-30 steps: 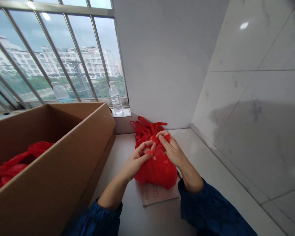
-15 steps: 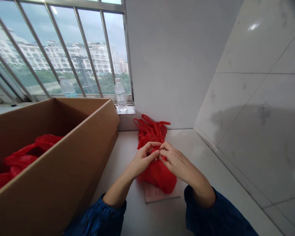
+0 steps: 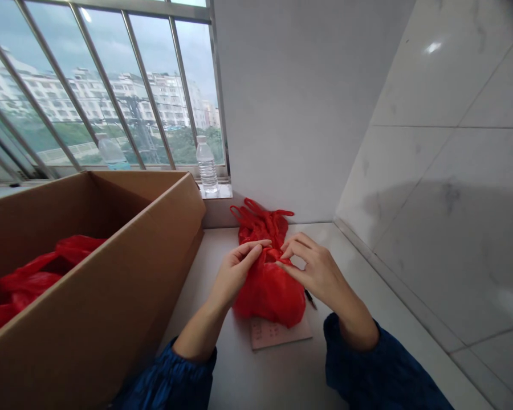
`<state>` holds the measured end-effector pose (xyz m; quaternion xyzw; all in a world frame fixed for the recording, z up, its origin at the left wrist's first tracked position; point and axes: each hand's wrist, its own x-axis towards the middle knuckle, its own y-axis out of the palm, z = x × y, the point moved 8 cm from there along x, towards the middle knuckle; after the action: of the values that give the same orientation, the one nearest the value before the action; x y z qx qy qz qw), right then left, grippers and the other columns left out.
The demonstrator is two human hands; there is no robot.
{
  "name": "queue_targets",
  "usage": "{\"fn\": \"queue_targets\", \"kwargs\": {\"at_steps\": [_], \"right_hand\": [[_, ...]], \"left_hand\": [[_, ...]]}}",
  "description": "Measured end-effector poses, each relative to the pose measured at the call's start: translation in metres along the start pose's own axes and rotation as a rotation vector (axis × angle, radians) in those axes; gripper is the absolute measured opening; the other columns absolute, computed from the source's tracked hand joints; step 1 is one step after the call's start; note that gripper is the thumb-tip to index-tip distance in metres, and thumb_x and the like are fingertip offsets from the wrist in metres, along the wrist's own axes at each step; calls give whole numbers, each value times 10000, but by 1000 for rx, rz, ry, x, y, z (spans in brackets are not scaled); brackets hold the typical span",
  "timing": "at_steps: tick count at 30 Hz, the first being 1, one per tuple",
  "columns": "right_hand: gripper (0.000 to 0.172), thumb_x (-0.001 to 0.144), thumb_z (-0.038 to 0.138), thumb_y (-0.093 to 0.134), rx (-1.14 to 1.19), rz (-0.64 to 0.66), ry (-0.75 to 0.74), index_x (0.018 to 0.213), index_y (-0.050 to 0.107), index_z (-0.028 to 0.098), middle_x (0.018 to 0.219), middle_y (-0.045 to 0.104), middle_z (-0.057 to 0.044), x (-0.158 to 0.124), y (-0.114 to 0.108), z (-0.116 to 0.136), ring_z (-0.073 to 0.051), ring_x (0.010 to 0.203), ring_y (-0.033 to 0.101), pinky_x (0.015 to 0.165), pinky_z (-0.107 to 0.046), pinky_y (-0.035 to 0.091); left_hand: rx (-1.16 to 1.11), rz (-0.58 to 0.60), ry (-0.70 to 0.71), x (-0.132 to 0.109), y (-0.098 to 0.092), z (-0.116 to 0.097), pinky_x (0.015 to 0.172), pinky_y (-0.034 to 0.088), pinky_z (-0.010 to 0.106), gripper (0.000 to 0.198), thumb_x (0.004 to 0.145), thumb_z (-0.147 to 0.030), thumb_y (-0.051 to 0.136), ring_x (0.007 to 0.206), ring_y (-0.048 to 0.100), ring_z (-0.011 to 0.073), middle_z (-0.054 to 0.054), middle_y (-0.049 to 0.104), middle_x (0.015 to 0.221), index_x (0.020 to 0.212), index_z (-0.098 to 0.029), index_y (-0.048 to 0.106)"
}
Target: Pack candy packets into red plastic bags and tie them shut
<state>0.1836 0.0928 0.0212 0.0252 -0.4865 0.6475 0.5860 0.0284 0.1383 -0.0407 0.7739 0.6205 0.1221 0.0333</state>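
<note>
A filled red plastic bag rests over a pink booklet on the white surface. My left hand pinches the bag's gathered top from the left. From the right, my right hand pinches the same gathered plastic between thumb and fingers. What the bag contains is hidden. Behind it, against the wall, lies a second bunch of red plastic bags with loop handles. A dark pen shows partly from beside the bag, under my right hand.
A large open cardboard box stands at my left with red plastic bags inside. One clear water bottle stands on the sill by the barred window; another bottle is behind the box. A tiled wall bounds the right side.
My hands have moved apart, the right one shifting right and the left one left, showing the bag's gathered top between them. The pen has come into sight.
</note>
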Motion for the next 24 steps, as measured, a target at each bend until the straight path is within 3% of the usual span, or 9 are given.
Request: {"fn": "queue_targets", "kwargs": {"at_steps": [6,15,20,24], "right_hand": [[167,881,239,666,71,239,109,721,620,220,806,648,1,-19,-16,-7,-165,752,611,686,-291,441],[191,816,304,712,168,499,309,663,663,202,717,665,2,-43,-14,-38,-150,672,589,610,-265,409],[174,771,332,743,242,556,420,674,678,204,662,673,11,-53,-7,-56,-139,616,579,549,-246,396],[194,798,387,727,359,636,428,788,705,195,742,711,-10,-59,-2,-68,-149,674,614,597,-257,444]], "left_hand": [[-202,-192,3,14,-29,13,712,514,204,277,727,-259,819,700,651,96,53,760,861,982,-157,782],[-316,-413,13,38,-75,43,751,534,223,147,744,-91,744,721,666,93,53,743,823,879,-147,756],[-277,-455,64,39,-87,43,792,527,232,133,766,-128,733,775,670,99,52,738,867,897,-152,736],[-181,-389,56,33,-82,45,836,541,273,255,794,-223,728,846,693,133,81,739,963,1038,-157,693]]}}
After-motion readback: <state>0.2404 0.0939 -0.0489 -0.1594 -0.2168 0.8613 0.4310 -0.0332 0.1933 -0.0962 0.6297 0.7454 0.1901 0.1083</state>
